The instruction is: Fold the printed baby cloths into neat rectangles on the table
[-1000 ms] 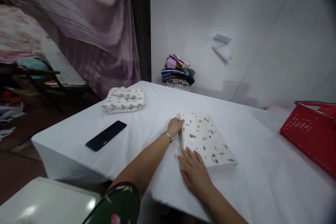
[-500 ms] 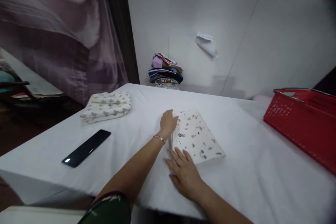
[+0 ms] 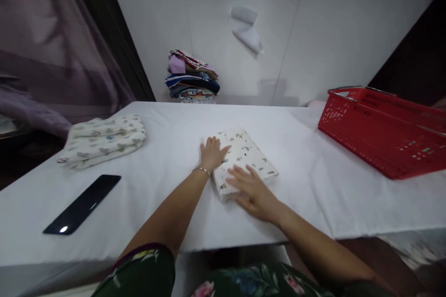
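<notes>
one soft white printed cloth (image 3: 240,155), folded into a flat four-cornered pad, lies at the clock's centre on the smooth white surface (image 3: 167,139). the left hand (image 3: 212,154) lies flat on it at nine o'clock, thumb out; the right hand (image 3: 252,192), blurred, spreads over it at five. further out: one rumpled cloth (image 3: 106,141), nine; one glossy phone (image 3: 83,204), between eight and nine; one perforated red plastic basket (image 3: 376,134), three.

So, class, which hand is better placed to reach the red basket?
Probably the right hand: the red basket sits to the right, and the left hand, at the folded cloth, is farther away.
</notes>
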Available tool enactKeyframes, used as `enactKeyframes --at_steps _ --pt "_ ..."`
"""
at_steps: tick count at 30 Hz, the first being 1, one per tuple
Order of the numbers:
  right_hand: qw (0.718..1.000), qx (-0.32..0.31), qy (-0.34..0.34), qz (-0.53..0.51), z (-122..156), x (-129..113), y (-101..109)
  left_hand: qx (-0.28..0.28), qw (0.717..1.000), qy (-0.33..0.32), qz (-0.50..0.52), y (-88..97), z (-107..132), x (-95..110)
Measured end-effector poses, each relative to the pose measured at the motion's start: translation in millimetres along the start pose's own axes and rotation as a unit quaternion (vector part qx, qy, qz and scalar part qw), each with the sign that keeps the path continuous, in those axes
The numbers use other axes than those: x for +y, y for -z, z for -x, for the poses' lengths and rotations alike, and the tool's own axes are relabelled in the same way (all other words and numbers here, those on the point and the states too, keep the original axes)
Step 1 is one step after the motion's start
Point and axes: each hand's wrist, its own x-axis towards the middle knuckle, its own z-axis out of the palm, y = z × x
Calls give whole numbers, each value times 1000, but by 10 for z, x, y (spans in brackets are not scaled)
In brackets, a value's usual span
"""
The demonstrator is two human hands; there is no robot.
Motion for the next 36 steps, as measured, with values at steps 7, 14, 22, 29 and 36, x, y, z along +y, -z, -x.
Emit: enactKeyframes --at_steps 7,14,22,29,36 --pt "963 -60 -254 60 247 740 74 4 1000 -5 28 6 20 -3" --pt "955 21 -279 -97 284 898 28 -44 995 21 86 204 35 65" --pt "905 38 -404 -126 33 1234 211 -55 990 -119 55 213 819 208" --pt "884 -19 -453 -114 -315 1387 239 -19 992 -96 81 75 951 152" --pt "831 -59 -494 -249 -334 1433 282 25 991 38 129 67 1042 142"
